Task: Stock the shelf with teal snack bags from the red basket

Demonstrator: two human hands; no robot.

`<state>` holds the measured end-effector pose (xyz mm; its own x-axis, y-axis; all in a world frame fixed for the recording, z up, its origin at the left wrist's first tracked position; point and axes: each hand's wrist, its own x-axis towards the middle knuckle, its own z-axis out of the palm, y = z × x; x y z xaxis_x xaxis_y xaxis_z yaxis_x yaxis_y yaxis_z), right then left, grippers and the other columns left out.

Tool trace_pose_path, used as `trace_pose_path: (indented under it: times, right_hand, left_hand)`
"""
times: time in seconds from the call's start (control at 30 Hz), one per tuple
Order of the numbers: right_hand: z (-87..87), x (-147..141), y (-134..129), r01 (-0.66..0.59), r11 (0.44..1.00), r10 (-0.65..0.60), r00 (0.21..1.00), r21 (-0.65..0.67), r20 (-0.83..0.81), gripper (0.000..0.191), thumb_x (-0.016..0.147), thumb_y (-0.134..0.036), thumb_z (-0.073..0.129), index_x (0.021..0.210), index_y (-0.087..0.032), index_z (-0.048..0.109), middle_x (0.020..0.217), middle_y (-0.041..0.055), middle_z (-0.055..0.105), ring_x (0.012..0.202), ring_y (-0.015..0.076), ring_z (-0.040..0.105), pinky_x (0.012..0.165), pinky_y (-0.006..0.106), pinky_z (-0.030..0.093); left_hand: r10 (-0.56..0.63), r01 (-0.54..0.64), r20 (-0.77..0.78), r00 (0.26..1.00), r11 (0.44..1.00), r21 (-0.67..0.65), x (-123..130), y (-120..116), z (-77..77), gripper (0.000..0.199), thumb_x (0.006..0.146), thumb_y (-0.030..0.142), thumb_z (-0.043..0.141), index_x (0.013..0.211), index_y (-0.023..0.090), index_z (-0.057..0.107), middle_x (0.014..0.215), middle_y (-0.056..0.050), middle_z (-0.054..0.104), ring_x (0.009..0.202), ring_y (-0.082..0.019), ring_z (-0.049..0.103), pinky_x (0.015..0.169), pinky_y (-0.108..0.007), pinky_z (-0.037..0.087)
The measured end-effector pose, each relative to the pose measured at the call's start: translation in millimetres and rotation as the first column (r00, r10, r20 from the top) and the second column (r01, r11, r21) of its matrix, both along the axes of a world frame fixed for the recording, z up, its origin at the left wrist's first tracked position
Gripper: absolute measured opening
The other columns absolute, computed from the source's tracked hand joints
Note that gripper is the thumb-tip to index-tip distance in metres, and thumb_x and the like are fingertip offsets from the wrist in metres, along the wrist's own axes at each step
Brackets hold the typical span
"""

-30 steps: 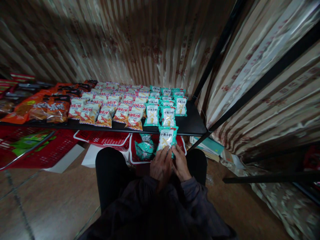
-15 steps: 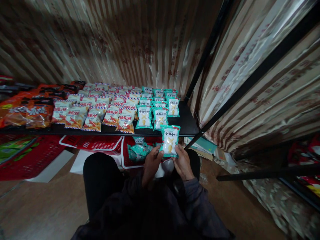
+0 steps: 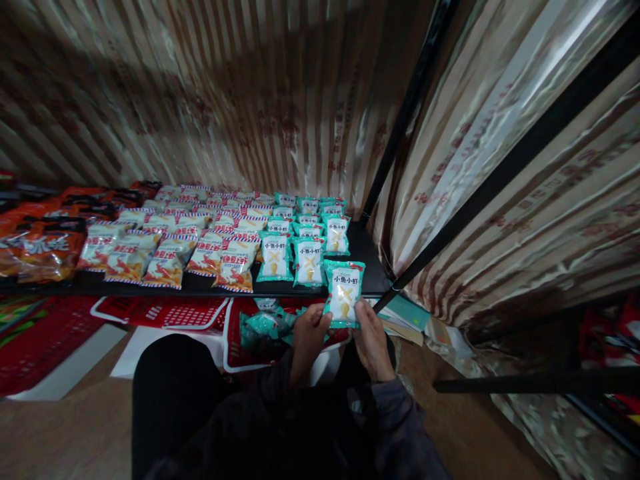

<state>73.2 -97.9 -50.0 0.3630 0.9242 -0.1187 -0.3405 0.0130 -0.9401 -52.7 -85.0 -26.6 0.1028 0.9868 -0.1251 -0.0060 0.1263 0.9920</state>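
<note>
- While the left hand [image 3: 308, 335] and right hand [image 3: 373, 339] clamp a teal packet [image 3: 344, 293], it is near the shelf [image 3: 374, 272].
- A red basket [image 3: 233, 337] sits below the shelf.

Left hand [image 3: 306, 337] and right hand [image 3: 373, 337] out front, side by side, slightly apart. Thumbs uppermost, fingers curled, both in pinch grip. Wrists lean inward, forearms reach far in dark sleeves [image 3: 397, 408]. Left knee [image 3: 175, 373] bent, wide left; right leg mostly hidden.
</note>
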Motion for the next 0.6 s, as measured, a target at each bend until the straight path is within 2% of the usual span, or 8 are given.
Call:
trace_pose_path:
  times: [0.1,0.17,0.33,0.5,0.6]
  right_hand:
    - [-2.4,11,8,0.023,1.0,-0.022,0.998,-0.005,0.067,0.056,0.073,-0.048,0.072,0.12,-0.019,0.061,0.108,0.0079,0.071,0.09,0.0208,0.067,0.076,0.032,0.055]
    - [-2.0,19,16,0.044,0.999,-0.043,0.998,-0.021,0.055,0.06,0.07,-0.045,0.076,0.122,-0.019,0.06,0.105,0.0065,0.071,0.088,0.0204,0.067,0.076,0.032,0.055]
    - [9.1,32,44,0.076,0.997,-0.076,0.997,0.004,0.008,0.062,0.066,-0.041,0.079,0.121,-0.021,0.06,0.097,0.004,0.074,0.084,0.0205,0.068,0.077,0.035,0.056]
    - [13.0,40,81,0.081,0.996,-0.084,0.995,0.039,0.058,0.063,0.061,-0.039,0.081,0.118,-0.02,0.063,0.108,0.0046,0.072,0.09,0.0202,0.067,0.083,0.035,0.054]
    - [10.5,43,101,0.056,0.996,-0.064,0.993,0.075,0.1,0.066,0.062,-0.039,0.08,0.122,-0.022,0.06,0.118,0.0049,0.068,0.097,0.0202,0.066,0.085,0.034,0.053]
  left_hand:
    - [-0.01,0.01,-0.066,0.998,1.0,0.002,11,8,1.3,0.019,0.08,0.029,0.054,0.093,0.018,0.061,0.082,-0.002,0.074,0.06,-0.014,0.066,0.06,-0.026,0.054]
    - [0.005,-0.005,-0.11,0.994,1.0,0.003,19,15,1.5,0.021,0.08,0.025,0.053,0.098,0.017,0.061,0.088,-0.004,0.074,0.064,-0.014,0.067,0.064,-0.027,0.054]
    - [0.075,-0.051,-0.215,0.974,0.992,0.113,38,36,1.5,0.032,0.079,0.016,0.053,0.11,0.017,0.061,0.11,-0.009,0.07,0.095,-0.02,0.068,0.085,-0.034,0.054]
    - [0.057,-0.002,-0.304,0.951,0.984,0.177,46,60,-0.7,0.049,0.079,0.017,0.052,0.128,0.012,0.052,0.129,-0.015,0.06,0.12,-0.025,0.057,0.098,-0.039,0.049]
    - [0.071,-0.006,-0.325,0.943,0.981,0.195,51,71,-3.2,0.058,0.079,0.017,0.052,0.136,0.009,0.044,0.136,-0.018,0.053,0.121,-0.026,0.056,0.1,-0.04,0.049]
